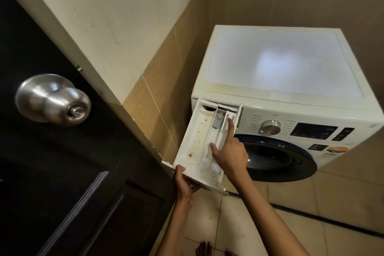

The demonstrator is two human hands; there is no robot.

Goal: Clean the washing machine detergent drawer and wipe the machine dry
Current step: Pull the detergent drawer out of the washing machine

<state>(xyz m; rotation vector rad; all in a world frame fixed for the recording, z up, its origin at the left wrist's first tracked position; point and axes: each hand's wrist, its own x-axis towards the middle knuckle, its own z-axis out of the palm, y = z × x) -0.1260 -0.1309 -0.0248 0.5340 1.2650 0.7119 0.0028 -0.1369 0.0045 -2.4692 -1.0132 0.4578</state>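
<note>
The long white plastic detergent drawer (197,141) is pulled far out of the top left corner of the white front-loading washing machine (280,93), its compartments open to view — orange-brown stains speckle the wide left compartment, and white residue sits in the narrow channel beside it. The left hand (185,183) grips the drawer's front panel from below, thumb curled over the rim. The right hand (228,151) rests on the drawer's right side, index finger stretched out to press the small white tab at the back, thumb spread into the channel. A dark wooden door (41,172) with a round brushed-metal knob (52,100) stands at the left.
</note>
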